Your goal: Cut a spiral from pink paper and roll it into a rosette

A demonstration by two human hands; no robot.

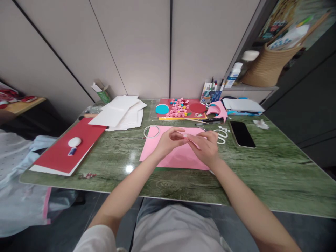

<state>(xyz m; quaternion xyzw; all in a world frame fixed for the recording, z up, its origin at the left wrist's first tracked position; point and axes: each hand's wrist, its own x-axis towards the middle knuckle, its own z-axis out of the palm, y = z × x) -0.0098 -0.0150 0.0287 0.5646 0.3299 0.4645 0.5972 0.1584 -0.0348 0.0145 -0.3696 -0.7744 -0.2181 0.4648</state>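
Observation:
My left hand (170, 140) and my right hand (205, 147) meet fingertip to fingertip above a pink sheet of paper (173, 159). Between the pinched fingers shows a small whitish piece (185, 135), too small to make out its kind; both hands appear closed on it. A round ring like a roll of clear tape (151, 131) lies on the sheet's upper left corner. Beside my right hand are looped white strips (222, 135). Behind the sheet, a pile of crumpled pink paper balls (178, 108) sits between a blue disc (162, 109) and a red disc (197, 107).
White sheets (118, 112) and a red folder-like sheet (76, 147) bearing a white round object (75, 142) lie to the left. A black phone (242, 134) lies at right. A marker box (211, 91) and a pink cut-out (217, 110) stand farther back. Someone's clothing (21, 196) shows at far left.

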